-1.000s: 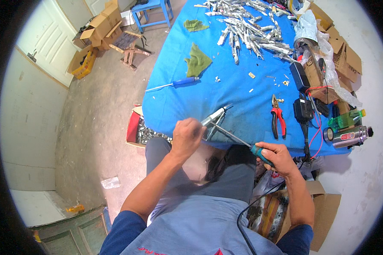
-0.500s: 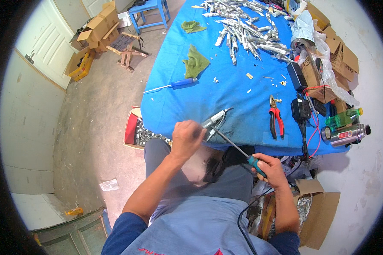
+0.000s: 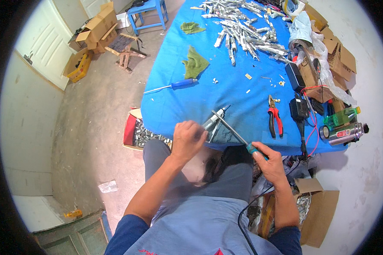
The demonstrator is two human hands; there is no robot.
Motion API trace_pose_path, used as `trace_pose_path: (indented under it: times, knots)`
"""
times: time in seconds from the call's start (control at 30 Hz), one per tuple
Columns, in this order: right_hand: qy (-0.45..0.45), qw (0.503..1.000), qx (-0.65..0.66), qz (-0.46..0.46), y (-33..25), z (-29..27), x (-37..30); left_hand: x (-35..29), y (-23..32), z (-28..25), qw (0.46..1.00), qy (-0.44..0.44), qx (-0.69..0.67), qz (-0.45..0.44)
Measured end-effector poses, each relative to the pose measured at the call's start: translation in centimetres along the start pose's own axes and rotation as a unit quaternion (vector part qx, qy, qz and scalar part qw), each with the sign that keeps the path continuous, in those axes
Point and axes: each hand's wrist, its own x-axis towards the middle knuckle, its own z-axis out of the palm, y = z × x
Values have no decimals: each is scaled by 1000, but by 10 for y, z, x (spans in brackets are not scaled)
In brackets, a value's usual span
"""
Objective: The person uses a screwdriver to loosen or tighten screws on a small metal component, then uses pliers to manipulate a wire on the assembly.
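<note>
My left hand [image 3: 189, 139] is closed around one end of a slim white-and-silver part [image 3: 213, 120] at the table's near edge. What exactly the part is I cannot make out; a thin metal strip stands off its side. My right hand [image 3: 269, 160] grips the teal handle of a screwdriver [image 3: 234, 131]. Its long shaft points up and left, and the tip lies over the part's far end; whether it touches I cannot tell. Right of these, red-handled pliers [image 3: 275, 120] rest on the blue cloth [image 3: 247, 100]. Farther left lies a blue-handled screwdriver [image 3: 184, 83].
A heap of similar silver parts [image 3: 247, 34] covers the far table. Two green rags [image 3: 195, 63] lie at the left. Black adapters [image 3: 299, 108], a green bottle [image 3: 342, 117] and a steel flask [image 3: 347, 134] line the right edge. A box of small metal pieces [image 3: 136, 131] stands by my left knee.
The screwdriver's tip has moved up from beside the part's middle to over its far end. My right hand has risen slightly with it. My left hand stays nearly in place.
</note>
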Motion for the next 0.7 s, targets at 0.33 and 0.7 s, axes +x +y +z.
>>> trace_pose_path:
  times: [0.33, 0.7]
  knots:
    - [30, 999, -40, -14, 18, -7, -31, -4, 6, 3, 998, -2, -32, -50]
    - [30, 998, -54, -11, 20, -10, -34, 1, 9, 4, 999, -35, -2, -29]
